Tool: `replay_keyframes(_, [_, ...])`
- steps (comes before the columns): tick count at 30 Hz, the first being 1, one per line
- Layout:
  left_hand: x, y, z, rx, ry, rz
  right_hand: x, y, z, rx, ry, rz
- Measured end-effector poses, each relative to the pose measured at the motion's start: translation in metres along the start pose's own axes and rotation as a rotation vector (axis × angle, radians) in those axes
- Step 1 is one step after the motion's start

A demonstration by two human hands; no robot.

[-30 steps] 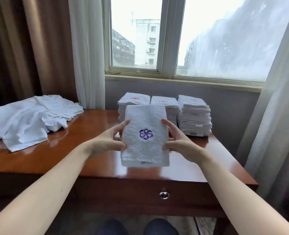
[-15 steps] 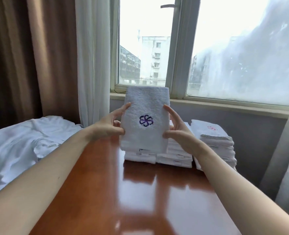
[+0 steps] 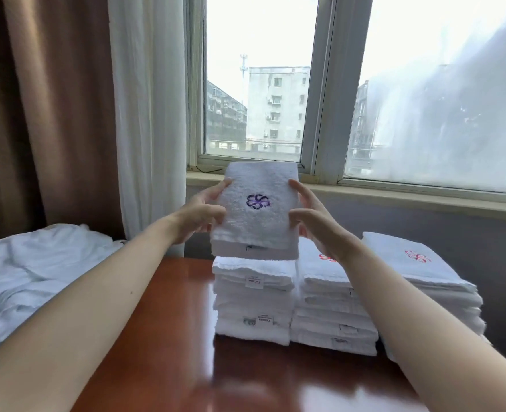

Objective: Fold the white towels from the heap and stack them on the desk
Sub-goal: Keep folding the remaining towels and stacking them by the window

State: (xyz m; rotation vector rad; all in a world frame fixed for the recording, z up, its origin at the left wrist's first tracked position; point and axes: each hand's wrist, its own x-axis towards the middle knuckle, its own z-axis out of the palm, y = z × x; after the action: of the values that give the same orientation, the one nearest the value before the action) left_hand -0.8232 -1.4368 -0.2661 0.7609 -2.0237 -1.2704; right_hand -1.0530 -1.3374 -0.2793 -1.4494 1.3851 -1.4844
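A folded white towel (image 3: 257,221) with a purple flower emblem hangs just above the left stack of folded towels (image 3: 253,304) at the back of the wooden desk (image 3: 168,337). My left hand (image 3: 199,212) grips its left edge and my right hand (image 3: 311,221) grips its right edge, thumbs on the front face. A middle stack (image 3: 326,310) and a right stack (image 3: 424,278), each topped by a red emblem, stand beside the left one. The heap of unfolded white towels (image 3: 31,281) lies at the far left.
A window (image 3: 305,84) with a sill runs behind the stacks. A white sheer curtain (image 3: 147,114) and a brown curtain (image 3: 46,114) hang at the back left. Bare desk surface lies in front of the stacks.
Both hands carried the folded towel from the front of the desk up and back, until it hangs just over the left stack. The camera moved closer to the stacks.
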Motion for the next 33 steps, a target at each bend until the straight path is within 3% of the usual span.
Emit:
replay_keyframes(7, [0.026,-0.040,0.008,-0.131,0.029,-0.160,0.011,0.040,0.008,0.001,0.071,0.229])
replay_keyframes(13, [0.031,-0.066,0.032,0.067,0.085,-0.275,0.013,0.060,0.011,-0.180,0.063,0.372])
replay_keyframes(19, [0.026,-0.060,0.039,0.210,0.081,-0.242,0.006,0.043,0.021,-0.337,0.092,0.394])
replay_keyframes(27, [-0.038,-0.031,0.044,0.342,0.226,-0.112,-0.034,0.003,0.041,-0.819,0.148,0.084])
replay_keyframes(33, [-0.121,-0.045,0.010,0.468,0.292,-0.099,-0.071,-0.018,0.102,-0.907,-0.004,-0.242])
